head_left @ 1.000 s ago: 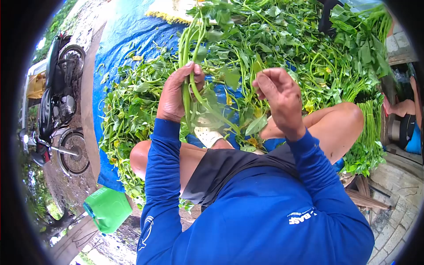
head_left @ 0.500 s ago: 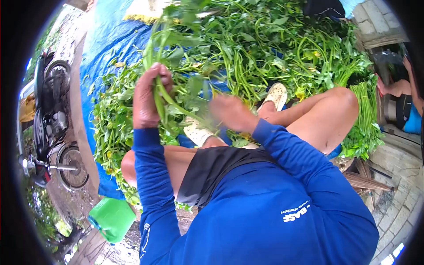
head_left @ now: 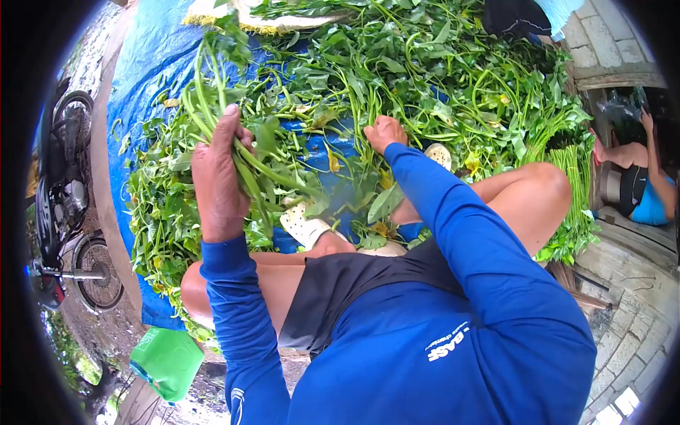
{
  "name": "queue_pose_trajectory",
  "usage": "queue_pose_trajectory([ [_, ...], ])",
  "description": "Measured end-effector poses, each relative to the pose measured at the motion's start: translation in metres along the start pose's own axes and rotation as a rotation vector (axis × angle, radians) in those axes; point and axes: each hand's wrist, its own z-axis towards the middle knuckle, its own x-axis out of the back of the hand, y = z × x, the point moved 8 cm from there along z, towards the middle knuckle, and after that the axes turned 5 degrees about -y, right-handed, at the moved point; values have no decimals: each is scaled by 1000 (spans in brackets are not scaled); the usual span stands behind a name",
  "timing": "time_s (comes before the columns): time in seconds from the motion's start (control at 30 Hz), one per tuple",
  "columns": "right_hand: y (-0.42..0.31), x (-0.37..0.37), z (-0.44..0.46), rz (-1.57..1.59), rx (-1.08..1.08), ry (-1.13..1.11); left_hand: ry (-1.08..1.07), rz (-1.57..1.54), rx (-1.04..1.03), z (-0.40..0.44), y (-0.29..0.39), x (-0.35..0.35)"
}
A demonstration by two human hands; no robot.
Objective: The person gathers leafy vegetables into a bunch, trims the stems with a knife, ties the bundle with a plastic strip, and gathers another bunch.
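Note:
Several long green stems with leaves point(head_left: 205, 92) are gripped in my left hand point(head_left: 221, 173), raised over the left part of the leafy pile. My right hand point(head_left: 386, 134) has its fingers closed at the near edge of the large heap of green stalks point(head_left: 425, 78), touching stems there; what exactly it pinches is too small to make out. The heap lies on a blue tarp point(head_left: 163, 57). Between my hands, loose leaves and a yellow leaf point(head_left: 332, 160) rest over the tarp.
My crossed legs and light shoe point(head_left: 304, 225) are below the hands. Bundled stalks point(head_left: 570, 184) lie at the right, near another person point(head_left: 648, 177). A green container point(head_left: 168, 363) and a motorcycle point(head_left: 64, 205) are on the left. A pale sack point(head_left: 283, 20) is at the top.
My left hand has moved left with its stems. My right hand has travelled left and reached down to the heap, its fingers now closed there. The camera view has shifted somewhat.

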Motion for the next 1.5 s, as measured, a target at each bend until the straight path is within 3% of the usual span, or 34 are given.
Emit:
queue_pose_trajectory([
  [0.23,3,4,17,47,-40,37,32,62,-2,4,3,0],
  [0.3,6,3,32,223,158,-53,39,85,13,5,4,2],
  [0.37,11,14,22,791,11,-358,10,60,19,7,2,3],
  [0.4,-21,59,-24,887,-52,-395,10,48,20,6,3,2],
  [0.47,-46,110,-60,935,27,-489,9,28,9,4,6,4],
  [0.57,-61,152,-109,1074,70,-539,-3,15,-15,0,6,3],
  [0.7,-65,179,-159,1146,135,-492,2,38,-79,-2,12,1],
  [0.8,-66,187,-178,965,280,-312,42,119,-100,-8,12,-3],
  [0.83,-69,184,-185,1029,340,-356,56,120,-134,-9,14,-4],
  [0.9,-64,175,-188,1018,293,-328,12,120,-135,-13,13,-5],
  [1.0,-81,186,-214,1003,417,-348,54,253,-172,-21,19,-3],
  [1.13,-78,187,-201,959,467,-158,57,345,-172,-28,18,-4],
  [1.17,-80,187,-204,1047,406,-240,48,300,-200,-27,15,-5],
  [1.23,-81,184,-198,1069,436,-170,52,325,-173,-28,6,-4],
  [1.33,-89,196,-199,763,541,201,3,262,-187,-32,1,-16],
  [1.43,-107,188,-200,775,574,225,-70,265,-154,-35,-10,-33],
  [1.5,-130,167,-208,888,579,-36,-197,177,-67,-37,-24,-50],
])
